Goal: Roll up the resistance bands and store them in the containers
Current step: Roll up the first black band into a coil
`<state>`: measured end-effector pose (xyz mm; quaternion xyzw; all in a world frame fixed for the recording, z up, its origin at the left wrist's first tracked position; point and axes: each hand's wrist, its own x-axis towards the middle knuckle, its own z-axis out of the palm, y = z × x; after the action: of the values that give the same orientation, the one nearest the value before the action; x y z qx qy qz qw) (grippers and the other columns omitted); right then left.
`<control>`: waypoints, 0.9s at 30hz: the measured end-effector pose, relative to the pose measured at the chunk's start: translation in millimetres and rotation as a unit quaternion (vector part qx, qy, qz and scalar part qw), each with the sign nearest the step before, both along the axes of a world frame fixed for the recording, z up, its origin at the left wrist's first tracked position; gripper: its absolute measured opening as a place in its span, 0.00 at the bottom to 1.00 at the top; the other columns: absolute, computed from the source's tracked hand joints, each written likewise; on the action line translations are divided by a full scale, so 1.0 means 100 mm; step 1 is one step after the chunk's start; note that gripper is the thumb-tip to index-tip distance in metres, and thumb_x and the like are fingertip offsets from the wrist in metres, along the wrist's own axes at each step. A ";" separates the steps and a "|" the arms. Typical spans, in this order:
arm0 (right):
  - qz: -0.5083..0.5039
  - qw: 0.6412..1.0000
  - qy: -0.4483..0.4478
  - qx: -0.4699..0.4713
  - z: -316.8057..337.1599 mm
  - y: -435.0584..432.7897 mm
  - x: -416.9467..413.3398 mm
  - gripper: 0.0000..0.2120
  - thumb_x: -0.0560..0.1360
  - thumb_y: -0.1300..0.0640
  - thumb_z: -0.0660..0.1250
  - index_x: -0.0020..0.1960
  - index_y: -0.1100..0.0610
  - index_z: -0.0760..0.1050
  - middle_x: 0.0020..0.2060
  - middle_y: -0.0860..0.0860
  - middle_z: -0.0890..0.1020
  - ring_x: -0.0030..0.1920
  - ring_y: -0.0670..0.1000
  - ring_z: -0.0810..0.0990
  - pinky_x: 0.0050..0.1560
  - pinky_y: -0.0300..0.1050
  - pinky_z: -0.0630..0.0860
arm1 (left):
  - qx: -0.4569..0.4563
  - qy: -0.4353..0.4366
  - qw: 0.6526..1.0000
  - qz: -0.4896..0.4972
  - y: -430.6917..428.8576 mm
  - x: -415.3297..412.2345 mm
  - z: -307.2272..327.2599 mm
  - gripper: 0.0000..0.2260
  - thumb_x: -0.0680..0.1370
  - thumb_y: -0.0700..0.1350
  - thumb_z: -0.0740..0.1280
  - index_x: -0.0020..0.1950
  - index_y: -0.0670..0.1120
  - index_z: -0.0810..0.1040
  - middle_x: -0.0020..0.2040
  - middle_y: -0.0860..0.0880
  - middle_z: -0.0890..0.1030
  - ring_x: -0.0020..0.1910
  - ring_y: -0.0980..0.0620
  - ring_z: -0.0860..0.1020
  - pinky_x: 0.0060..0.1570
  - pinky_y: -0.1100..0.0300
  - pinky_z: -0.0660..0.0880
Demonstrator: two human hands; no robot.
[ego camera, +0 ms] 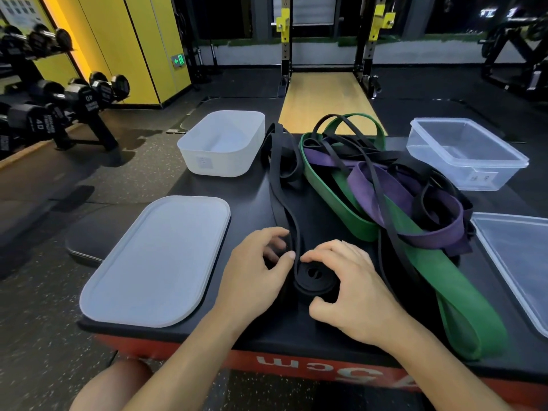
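Note:
A black resistance band (281, 185) lies along the black box top, its near end wound into a small coil (315, 277). My right hand (353, 295) curls round that coil, fingertips on its far side and thumb on the near side. My left hand (261, 271) pinches the band's loose strands just left of the coil. A tangled pile of green (439, 280), purple (373, 188) and black bands lies to the right. An empty white container (192, 149) stands at the far left, a clear container (516, 161) at the far right.
A white lid (154, 262) lies at the near left of the box top, a clear lid (522, 262) at the right edge. The red-sided box (267, 363) stands on gym floor. Dumbbell racks (59, 108) are at the left, a squat rack (329, 40) behind.

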<state>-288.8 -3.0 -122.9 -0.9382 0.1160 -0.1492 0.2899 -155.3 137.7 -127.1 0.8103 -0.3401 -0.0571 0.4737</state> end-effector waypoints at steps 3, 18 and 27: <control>0.011 1.000 0.007 0.006 0.03 -0.01 0.00 0.29 0.62 0.41 0.63 0.64 0.40 0.74 0.58 0.30 0.70 0.64 0.31 0.64 0.67 0.33 0.59 | -0.004 0.023 1.000 -0.006 0.01 0.00 0.04 0.22 0.78 0.42 0.69 0.69 0.61 0.76 0.58 0.62 0.77 0.48 0.62 0.80 0.48 0.72 0.72; 0.017 1.000 0.014 0.019 0.05 -0.03 -0.01 0.27 0.65 0.47 0.68 0.64 0.41 0.74 0.58 0.32 0.70 0.62 0.28 0.62 0.63 0.31 0.60 | 0.190 -0.037 0.980 0.055 -0.48 0.21 0.27 0.11 0.76 0.50 0.70 0.58 0.53 0.82 0.60 0.49 0.78 0.53 0.46 0.81 0.46 0.59 0.70; 0.015 0.999 0.018 0.025 0.03 -0.04 0.00 0.27 0.65 0.46 0.68 0.64 0.39 0.73 0.58 0.31 0.70 0.64 0.29 0.60 0.64 0.31 0.60 | 0.332 -0.039 0.942 0.016 -0.61 0.38 0.45 0.10 0.77 0.40 0.62 0.57 0.45 0.77 0.65 0.46 0.68 0.44 0.43 0.75 0.44 0.53 0.70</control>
<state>-289.1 -6.6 -119.6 -0.9349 0.1107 -0.1255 0.3130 -116.9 76.2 -82.2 0.9287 -0.3069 -0.1271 0.1645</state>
